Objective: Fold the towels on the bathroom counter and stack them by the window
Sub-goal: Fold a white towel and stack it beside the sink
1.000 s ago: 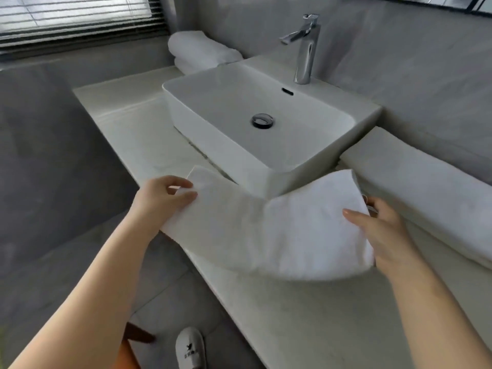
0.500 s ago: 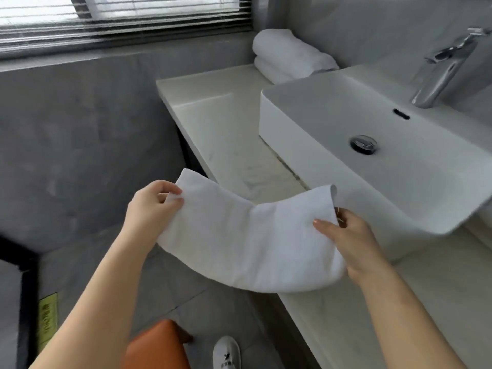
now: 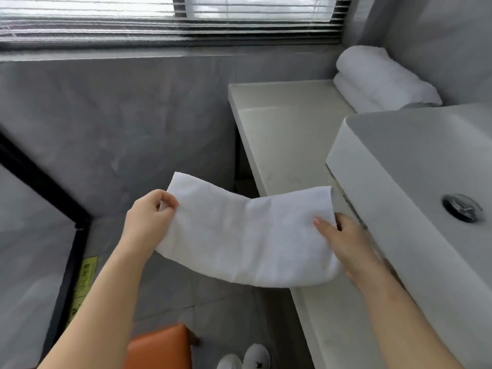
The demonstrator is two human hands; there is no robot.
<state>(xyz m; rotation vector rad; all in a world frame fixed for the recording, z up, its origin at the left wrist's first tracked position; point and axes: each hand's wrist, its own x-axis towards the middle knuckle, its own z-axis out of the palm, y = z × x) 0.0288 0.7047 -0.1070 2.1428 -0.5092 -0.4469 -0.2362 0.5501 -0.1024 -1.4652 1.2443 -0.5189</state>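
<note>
Change: our folded towel (image 3: 245,235) has moved left and now sags in the air across the counter's (image 3: 287,129) front edge.
Left hand (image 3: 149,219): we pinch its left end.
Right hand (image 3: 346,241): we grip its right end, thumb on top.

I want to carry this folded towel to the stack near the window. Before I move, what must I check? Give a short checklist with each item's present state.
1. Left hand grip on the towel: ok, it pinches one end.
2. Right hand grip: ok, thumb on top of the other end.
3. Towel taut: not ok, its middle sags.
4. Counter path to the stack: ok, bare.
5. Stack top level: cannot tell, it looks rounded.
</note>
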